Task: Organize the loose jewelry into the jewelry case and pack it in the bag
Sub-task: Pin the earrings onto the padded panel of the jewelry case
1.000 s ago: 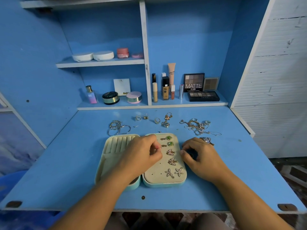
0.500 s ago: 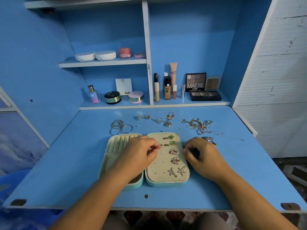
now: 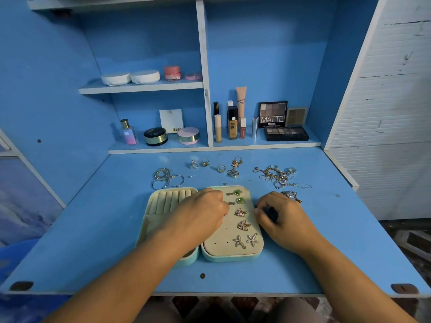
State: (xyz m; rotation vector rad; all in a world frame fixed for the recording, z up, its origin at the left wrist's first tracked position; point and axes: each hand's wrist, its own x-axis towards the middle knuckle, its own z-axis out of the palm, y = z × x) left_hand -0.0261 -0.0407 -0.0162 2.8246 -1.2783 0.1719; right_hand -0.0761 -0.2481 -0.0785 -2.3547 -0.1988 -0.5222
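Jewelry case (image 3: 231, 258): lies open and flat at the front middle of the blue desk (image 3: 93, 229), whose top is scuffed and spotted. Teal shell, cream lining. The left half carries ring rolls. The right half is a pierced panel holding a green-stone pair (image 3: 238, 192), a leaf pair (image 3: 240, 212) and a starfish pair (image 3: 246, 240) down its right side.

Left hand (image 3: 200, 215): over the hinge, fingers curled, tips at the panel's left edge; whether they pinch anything cannot be told. Right hand (image 3: 283, 221): just beside the case at 3 o'clock, fingers curled; any contents hidden. The two hands are apart.

Loose pieces beyond the case: hoops (image 3: 166, 179) at 11 o'clock, rings (image 3: 205, 163) at 12, tangled chains (image 3: 277, 176) at 1.

Farther back at 12 o'clock, blue shelves (image 3: 140, 88) hold cosmetics, including a palette (image 3: 272, 114) marked MATTE. White boarded wall (image 3: 384, 101) at 3 o'clock.
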